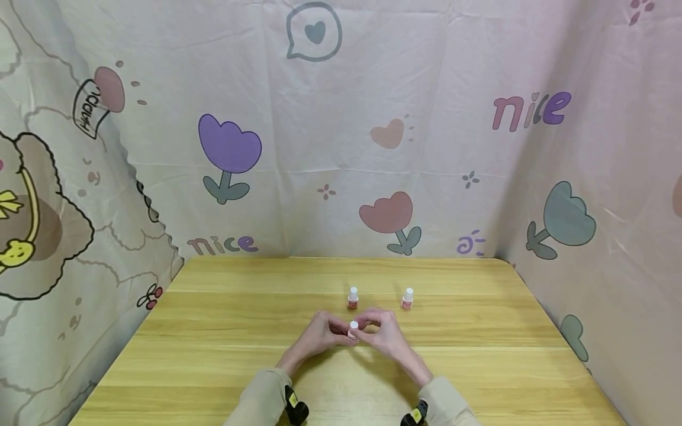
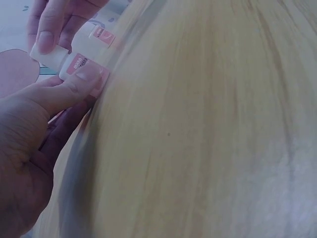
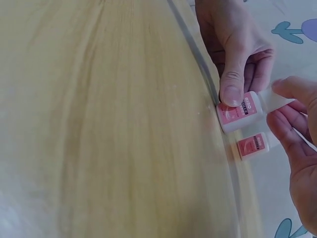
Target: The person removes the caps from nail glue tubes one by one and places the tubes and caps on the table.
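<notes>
Near the middle of the wooden table, both hands meet at a small white glue bottle (image 1: 354,327) with a pink label. My left hand (image 1: 321,335) grips its body between thumb and fingers, the thumb lying over the label in the left wrist view. The white cap (image 3: 275,100) is pinched by my right hand (image 1: 385,336), as the right wrist view shows. In both wrist views the bottle stands upright at the tabletop; whether its base touches the wood I cannot tell. The fingers hide part of the label and cap.
Just beyond the hands stands a glue bottle (image 1: 353,300) with a red label and white cap. A similar bottle (image 1: 407,300) is to its right. The wooden table (image 1: 224,313) ends at a printed cloth backdrop (image 1: 319,148) behind and at both sides.
</notes>
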